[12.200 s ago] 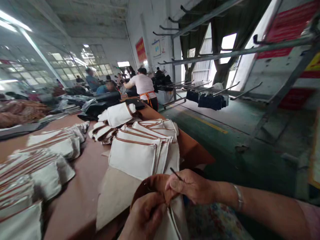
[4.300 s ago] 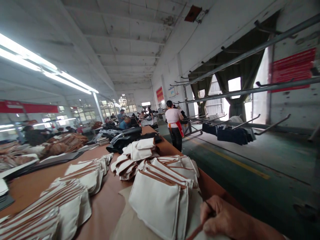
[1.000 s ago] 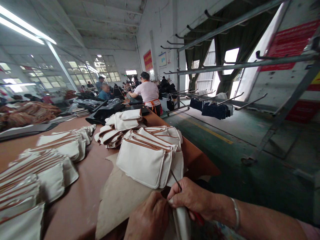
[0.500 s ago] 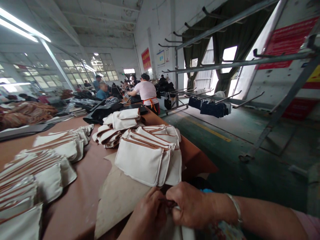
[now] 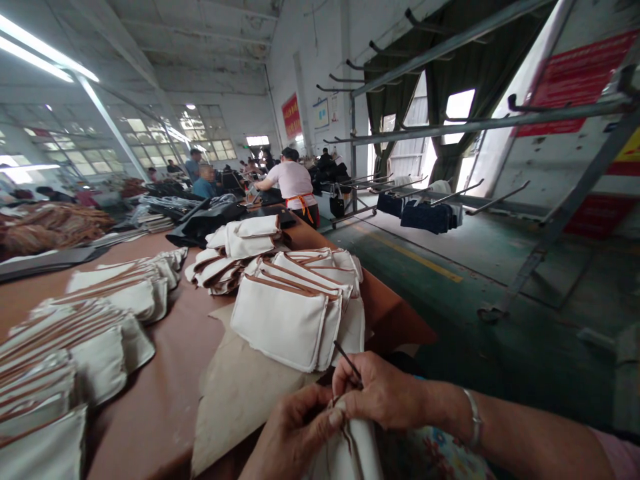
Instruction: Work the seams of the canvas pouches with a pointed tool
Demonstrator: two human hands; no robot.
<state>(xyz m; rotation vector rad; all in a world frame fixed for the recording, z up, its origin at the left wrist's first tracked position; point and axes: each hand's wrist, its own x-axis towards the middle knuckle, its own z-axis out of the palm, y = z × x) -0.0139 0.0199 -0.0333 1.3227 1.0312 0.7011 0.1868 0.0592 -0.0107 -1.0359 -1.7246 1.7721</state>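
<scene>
My left hand [image 5: 303, 421] is closed, thumb and fingers pinching the brown-trimmed edge of a white pouch [image 5: 367, 448] in front of me. Against it works my right hand [image 5: 383, 392], fingers closed, with a thin dark stick-like tool [image 5: 347, 361] poking up between them; its lower end is hidden. The fingertips of both hands meet at the pouch's edge. Just beyond them, a stack of white pouches with brown edges [image 5: 280, 320] lies partly on a beige sheet [image 5: 240, 393].
More white pouches [image 5: 100, 340] lie in overlapping rows along the left of the brown-covered table [image 5: 165, 387]. Dark material [image 5: 207, 223] sits farther back. A metal rack with prongs [image 5: 450, 130] stands to the right. Co-workers, one in a pale shirt [image 5: 293, 181], are at the back.
My right hand has turned and risen slightly, and the thin dark tool now shows. My left thumb has come up onto the pouch's edge, and more of the pouch is visible.
</scene>
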